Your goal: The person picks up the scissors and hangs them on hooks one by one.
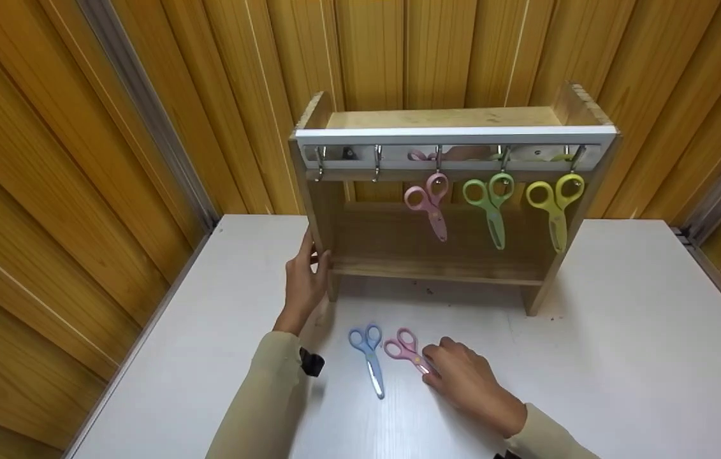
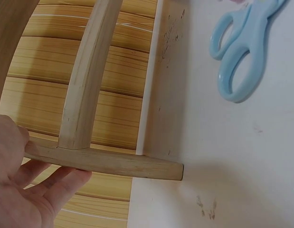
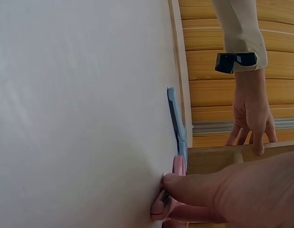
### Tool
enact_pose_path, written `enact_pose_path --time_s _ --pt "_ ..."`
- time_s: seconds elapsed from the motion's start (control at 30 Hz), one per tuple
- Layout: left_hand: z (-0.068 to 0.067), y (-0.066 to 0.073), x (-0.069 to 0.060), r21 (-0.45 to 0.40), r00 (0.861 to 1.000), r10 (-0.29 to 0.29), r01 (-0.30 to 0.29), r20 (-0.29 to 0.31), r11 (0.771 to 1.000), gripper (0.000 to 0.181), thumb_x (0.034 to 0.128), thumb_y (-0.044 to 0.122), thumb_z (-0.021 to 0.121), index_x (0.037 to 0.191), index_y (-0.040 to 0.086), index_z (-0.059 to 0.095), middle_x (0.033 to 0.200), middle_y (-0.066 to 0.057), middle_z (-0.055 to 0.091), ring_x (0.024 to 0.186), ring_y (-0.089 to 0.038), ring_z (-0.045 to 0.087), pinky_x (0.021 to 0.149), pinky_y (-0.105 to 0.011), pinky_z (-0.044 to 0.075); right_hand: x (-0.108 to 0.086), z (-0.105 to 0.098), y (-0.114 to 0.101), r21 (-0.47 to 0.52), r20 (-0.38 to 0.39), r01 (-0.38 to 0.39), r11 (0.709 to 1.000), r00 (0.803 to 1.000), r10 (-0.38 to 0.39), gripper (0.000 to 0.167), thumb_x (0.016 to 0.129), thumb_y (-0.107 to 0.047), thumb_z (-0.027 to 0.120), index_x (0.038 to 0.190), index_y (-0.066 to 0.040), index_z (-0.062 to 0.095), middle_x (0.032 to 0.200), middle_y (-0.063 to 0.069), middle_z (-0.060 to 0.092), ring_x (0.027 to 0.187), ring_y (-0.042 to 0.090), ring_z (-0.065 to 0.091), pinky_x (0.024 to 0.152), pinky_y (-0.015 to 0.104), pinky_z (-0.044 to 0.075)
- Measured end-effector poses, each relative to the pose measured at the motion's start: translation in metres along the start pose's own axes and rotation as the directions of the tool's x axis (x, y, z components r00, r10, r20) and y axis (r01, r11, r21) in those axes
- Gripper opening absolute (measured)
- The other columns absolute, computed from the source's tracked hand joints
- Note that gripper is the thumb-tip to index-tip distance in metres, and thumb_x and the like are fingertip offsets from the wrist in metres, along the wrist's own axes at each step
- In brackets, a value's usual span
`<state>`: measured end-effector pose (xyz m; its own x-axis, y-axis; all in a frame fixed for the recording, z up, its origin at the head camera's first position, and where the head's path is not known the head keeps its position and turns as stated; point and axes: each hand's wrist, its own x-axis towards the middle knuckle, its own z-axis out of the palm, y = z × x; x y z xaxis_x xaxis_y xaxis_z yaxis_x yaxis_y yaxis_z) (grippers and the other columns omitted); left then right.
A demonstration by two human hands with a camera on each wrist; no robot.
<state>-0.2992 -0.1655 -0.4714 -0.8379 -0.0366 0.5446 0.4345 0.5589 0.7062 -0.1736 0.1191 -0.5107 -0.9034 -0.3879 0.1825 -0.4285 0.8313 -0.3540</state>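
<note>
My left hand grips the left side panel of a wooden rack, thumb in front and fingers behind; the left wrist view shows its fingers against the panel's edge. On the table, my right hand pinches the blade end of pink scissors, whose handles point toward the rack. Blue scissors lie just left of them, untouched. From the rack's hooks hang a pink pair, a green pair and a yellow pair of scissors. Two hooks at the left hold nothing.
The rack stands at the back of a white table, its hooks on a metal-coloured rail along the top front. Wood-patterned walls rise behind and at both sides, with metal strips at the corners.
</note>
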Motion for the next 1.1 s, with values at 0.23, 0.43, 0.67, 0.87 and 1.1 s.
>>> enact_pose_path --time_s 0.23,0.43,0.67,0.87,1.1 --pt "0.0004 -0.0017 -0.0001 -0.001 1.0 0.016 -0.016 -0.008 1.0 0.063 0.1057 0.009 0.057 0.162 0.011 0.03 0.14 -0.021 0.061 0.108 -0.035 0.071 0.085 -0.043 0.063 0.0004 0.0003 0.0 0.019 0.007 -0.006 1.0 1.0 0.006 0.021 0.079 -0.007 0.086 0.083 -0.011 0.066 0.07 -0.005 0.044 0.06 0.012 0.043 0.046 0.029 0.036" --pt "0.0004 -0.0009 -0.0002 0.006 1.0 0.012 -0.012 -0.01 1.0 0.062 0.1055 0.009 0.058 0.162 0.011 0.031 0.139 -0.021 0.062 0.111 -0.034 0.071 0.087 -0.043 0.062 -0.0001 0.001 0.0012 0.016 -0.014 0.001 1.0 1.0 -0.001 0.02 0.079 -0.008 0.087 0.086 -0.011 0.069 0.071 -0.004 0.044 0.06 0.011 0.043 0.046 0.029 0.036" --pt "-0.0001 0.0002 -0.0007 0.001 1.0 -0.005 0.005 -0.003 1.0 0.063 0.1057 0.009 0.057 0.162 0.013 0.03 0.142 -0.019 0.06 0.113 -0.033 0.07 0.087 -0.042 0.062 -0.0008 0.0017 0.001 0.022 -0.014 -0.004 1.0 1.0 0.004 0.019 0.079 -0.007 0.086 0.089 -0.01 0.071 0.071 -0.004 0.046 0.061 0.011 0.043 0.046 0.029 0.037" --pt "0.0004 0.0003 -0.0003 0.003 1.0 -0.012 0.012 0.0 1.0 0.064 0.1056 0.009 0.058 0.163 0.013 0.029 0.143 -0.018 0.059 0.113 -0.033 0.07 0.088 -0.041 0.062 -0.0004 0.0019 0.0012 0.031 -0.012 -0.012 0.999 1.0 0.012 0.021 0.079 -0.007 0.087 0.093 -0.009 0.072 0.073 -0.003 0.05 0.062 0.012 0.047 0.047 0.031 0.041" --pt "0.0016 0.0002 0.0001 0.013 1.0 0.0 0.0 -0.003 1.0 0.064 0.1046 0.007 0.059 0.162 0.011 0.03 0.145 -0.018 0.058 0.114 -0.034 0.07 0.089 -0.042 0.061 0.0013 0.002 0.0024 0.101 -0.001 -0.053 0.993 0.999 0.053 0.022 0.079 -0.004 0.085 0.082 -0.011 0.064 0.07 -0.005 0.048 0.062 0.012 0.045 0.049 0.03 0.039"
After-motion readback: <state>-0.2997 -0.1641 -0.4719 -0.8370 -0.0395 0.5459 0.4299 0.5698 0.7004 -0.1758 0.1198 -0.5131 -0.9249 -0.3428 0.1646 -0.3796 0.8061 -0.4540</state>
